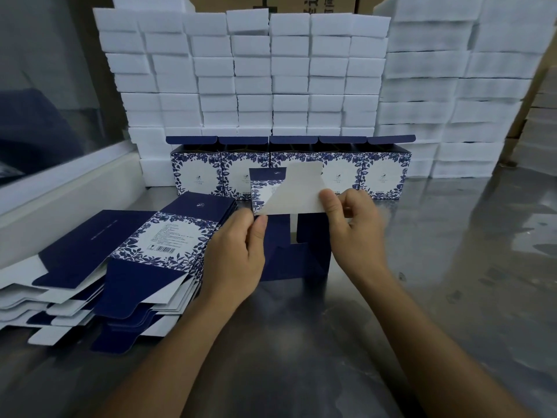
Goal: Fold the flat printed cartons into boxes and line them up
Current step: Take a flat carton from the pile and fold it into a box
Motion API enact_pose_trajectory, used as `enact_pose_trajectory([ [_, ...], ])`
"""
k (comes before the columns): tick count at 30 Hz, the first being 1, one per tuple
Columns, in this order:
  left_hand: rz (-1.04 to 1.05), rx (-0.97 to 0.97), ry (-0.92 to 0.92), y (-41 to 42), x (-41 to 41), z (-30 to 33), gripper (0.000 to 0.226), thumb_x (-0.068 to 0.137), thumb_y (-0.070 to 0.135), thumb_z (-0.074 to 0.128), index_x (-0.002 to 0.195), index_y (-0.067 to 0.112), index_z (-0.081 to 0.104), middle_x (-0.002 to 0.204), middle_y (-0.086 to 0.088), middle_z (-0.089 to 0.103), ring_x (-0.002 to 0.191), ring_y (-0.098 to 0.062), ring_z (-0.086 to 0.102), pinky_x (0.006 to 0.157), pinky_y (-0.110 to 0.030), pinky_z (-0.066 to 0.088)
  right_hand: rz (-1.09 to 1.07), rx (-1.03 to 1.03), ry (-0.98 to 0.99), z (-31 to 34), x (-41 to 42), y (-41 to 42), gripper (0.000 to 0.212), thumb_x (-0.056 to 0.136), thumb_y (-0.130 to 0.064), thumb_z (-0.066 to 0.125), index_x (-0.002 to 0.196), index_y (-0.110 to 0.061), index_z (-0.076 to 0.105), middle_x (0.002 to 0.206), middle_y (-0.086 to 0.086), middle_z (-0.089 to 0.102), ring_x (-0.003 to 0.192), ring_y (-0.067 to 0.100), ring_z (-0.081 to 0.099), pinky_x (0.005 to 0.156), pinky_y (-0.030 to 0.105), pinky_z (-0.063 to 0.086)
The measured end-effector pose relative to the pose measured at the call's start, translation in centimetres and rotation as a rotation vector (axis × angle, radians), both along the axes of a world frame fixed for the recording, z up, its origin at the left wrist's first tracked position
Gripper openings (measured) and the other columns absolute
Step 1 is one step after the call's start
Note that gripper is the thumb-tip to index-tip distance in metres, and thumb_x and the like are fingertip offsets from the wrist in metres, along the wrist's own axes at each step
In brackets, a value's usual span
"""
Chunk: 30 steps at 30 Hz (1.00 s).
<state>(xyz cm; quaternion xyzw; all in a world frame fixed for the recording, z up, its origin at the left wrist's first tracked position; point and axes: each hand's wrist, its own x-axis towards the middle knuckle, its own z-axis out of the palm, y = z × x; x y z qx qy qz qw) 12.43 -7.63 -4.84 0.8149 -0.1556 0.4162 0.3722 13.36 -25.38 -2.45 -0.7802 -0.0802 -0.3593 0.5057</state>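
1. Head view looks down on a grey metal table (pixel 452 267) with a dull, smudged sheen that mirrors the stacks behind it.
2. White foam blocks (pixel 253 70), matte and rectangular with soft edges, are stacked like a wall along the back of the table; a second bank of wider foam slabs (pixel 452 95) rises at the right.
3. On the left of the table lies a fanned pile of flat cartons (pixel 120 267), smooth printed card in deep navy with a blue-and-white leaf border, a barcode panel on the top sheet, white undersides and rounded tuck flaps showing at the edges.
4. Five folded boxes (pixel 289 173) stand side by side in a row against the foam, touching one another, each with a white front framed by blue foliage and its navy top flap raised.
5. A carton being folded (pixel 289 194) is held above the table in front of the row, near the middle; its plain grey-white inner flap faces the camera and navy panels hang below.
6. The left hand (pixel 238 254) pinches the carton's lower left corner between curled thumb and fingers (pixel 260 227).
7. The right hand (pixel 352 224) grips the flap's right edge, thumb in front, fingers curled behind.
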Motion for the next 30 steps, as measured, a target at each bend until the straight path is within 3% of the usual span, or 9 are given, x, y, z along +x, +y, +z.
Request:
enact_pose_trajectory([
  [4,-0.019,0.022,0.115,0.4,0.2,-0.4,0.049,0.096,0.046,0.053,0.062,0.021,0.028,0.052,0.008,0.031,0.049,-0.016,0.034,0.049,-0.035,0.032,-0.006,0.012,0.009,0.0,0.2,0.0,0.039,0.097,-0.044,0.054,0.066,-0.023,0.042,0.079,-0.004,0.047,0.071,0.005,0.046,0.074,0.034,0.042],
  [7,0.016,0.077,0.274,0.7,0.3,-1.0,0.056,0.083,0.06,0.057,0.054,0.021,0.029,0.047,0.006,0.035,0.047,-0.017,0.041,0.05,-0.034,0.034,-0.003,0.015,-0.004,-0.1,0.2,0.0,0.04,0.097,-0.045,0.054,0.066,-0.022,0.042,0.079,-0.003,0.047,0.072,0.01,0.047,0.073,0.035,0.042],
  [13,0.017,0.097,0.295,0.9,0.7,-1.2,0.062,0.089,0.053,0.056,0.046,0.019,0.027,0.038,0.007,0.033,0.04,-0.015,0.04,0.045,-0.029,0.025,-0.001,-0.002,0.001,-0.1,0.3,0.0,0.041,0.096,-0.045,0.055,0.064,-0.024,0.04,0.077,-0.005,0.045,0.069,0.001,0.045,0.067,0.023,0.034],
  [15,0.009,0.097,0.311,1.0,0.9,-1.2,0.061,0.089,0.052,0.058,0.046,0.019,0.028,0.039,0.007,0.035,0.042,-0.017,0.043,0.045,-0.029,0.028,0.001,-0.001,0.009,0.0,0.3,-0.1,0.041,0.097,-0.044,0.055,0.065,-0.023,0.041,0.078,-0.005,0.046,0.069,0.002,0.045,0.068,0.024,0.035],
  [19,0.043,0.217,0.44,1.3,1.1,-1.3,0.06,0.086,0.055,0.062,0.048,0.015,0.038,0.049,0.0,0.049,0.054,-0.025,0.053,0.056,-0.035,0.043,-0.006,0.007,0.018,0.0,0.2,0.0,0.041,0.097,-0.044,0.055,0.066,-0.022,0.042,0.079,-0.004,0.046,0.07,0.004,0.045,0.07,0.029,0.037],
  [21,0.053,0.314,0.468,1.5,1.3,-1.4,0.059,0.089,0.056,0.058,0.049,0.015,0.042,0.07,-0.004,0.057,0.07,-0.027,0.056,0.067,-0.039,0.048,0.0,0.017,0.024,0.0,0.1,0.0,0.041,0.097,-0.044,0.055,0.066,-0.02,0.042,0.079,-0.003,0.047,0.07,0.005,0.045,0.071,0.031,0.039],
  [24,0.031,0.386,0.52,1.8,1.5,-1.4,0.056,0.093,0.052,0.054,0.052,0.015,0.044,0.096,-0.005,0.054,0.089,-0.028,0.053,0.084,-0.043,0.045,0.002,0.018,0.023,0.1,0.2,-0.1,0.041,0.097,-0.043,0.055,0.066,-0.021,0.042,0.08,-0.002,0.047,0.07,0.005,0.045,0.072,0.031,0.038],
  [30,0.002,0.407,0.644,2.2,1.6,-1.3,0.05,0.091,0.049,0.06,0.055,0.017,0.045,0.094,-0.001,0.056,0.087,-0.022,0.048,0.089,-0.041,0.041,0.044,0.084,0.017,0.1,-0.1,0.3,0.046,0.093,-0.056,0.045,0.066,-0.019,0.041,0.078,-0.004,0.046,0.071,0.003,0.045,0.072,0.028,0.036],
])
